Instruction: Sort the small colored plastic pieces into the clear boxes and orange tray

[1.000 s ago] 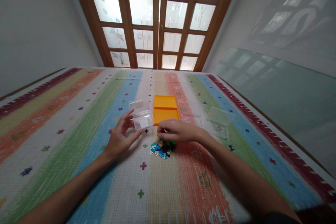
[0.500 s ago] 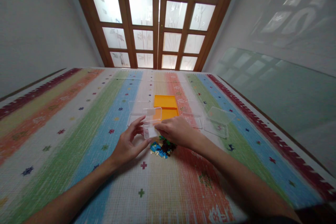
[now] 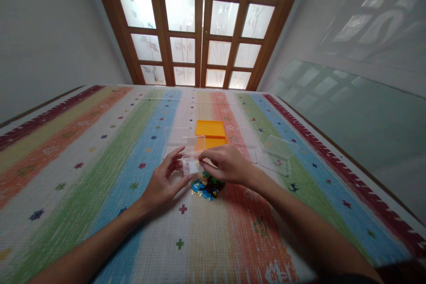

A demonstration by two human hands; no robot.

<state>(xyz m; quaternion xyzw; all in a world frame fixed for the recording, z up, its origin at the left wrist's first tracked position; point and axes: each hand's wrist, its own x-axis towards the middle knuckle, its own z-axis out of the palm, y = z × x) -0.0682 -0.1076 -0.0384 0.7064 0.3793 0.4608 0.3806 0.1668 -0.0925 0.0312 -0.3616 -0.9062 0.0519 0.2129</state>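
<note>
A small clear container [image 3: 190,166] with a white patch inside stands between my hands. My left hand [image 3: 165,180] is curved around its left side, fingers and thumb apart, holding nothing that I can see. Over the container's right edge, my right hand [image 3: 226,164] has its thumb and index finger pinched near a tiny yellow piece [image 3: 197,163]; whether they grip it is too small to tell. Just below lies a pile of small blue, cream, dark and green pieces [image 3: 207,187], partly under my right hand.
An open orange case [image 3: 211,128] lies behind my hands. Open clear boxes flank it, one on the left [image 3: 171,147] and others on the right [image 3: 274,163]. The striped tablecloth [image 3: 109,142] reaches toward a wood-framed glass door.
My right hand has shifted slightly right and up, with its thumb now showing apart from the knuckles. The yellow piece has come into sight. My left hand is almost unmoved.
</note>
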